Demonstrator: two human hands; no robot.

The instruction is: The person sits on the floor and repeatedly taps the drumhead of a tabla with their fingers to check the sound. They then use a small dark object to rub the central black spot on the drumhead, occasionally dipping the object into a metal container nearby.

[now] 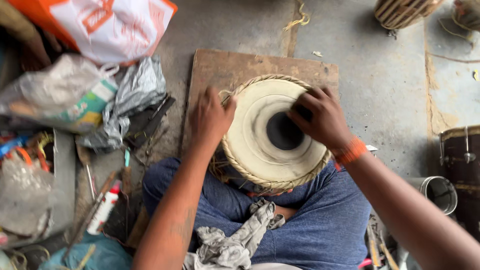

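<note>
A round drum (260, 150) with a cream skin, a black centre patch and a braided rim rests between my crossed legs in blue trousers, partly over a wooden board (225, 67). My left hand (210, 117) grips the drum's left rim, fingers curled over the braid. My right hand (320, 117) lies on the skin at the upper right, fingers bent onto the edge of the black patch. An orange band circles my right wrist. A grey rag (235, 240) lies in my lap.
Plastic bags (105, 25) and crumpled wrappers pile up at the left. Thin tools and a white tube (102, 210) lie on the floor beside my left knee. A metal cup (440, 192) and a dark drum (460, 165) stand at the right; a striped basket (400, 11) sits far right.
</note>
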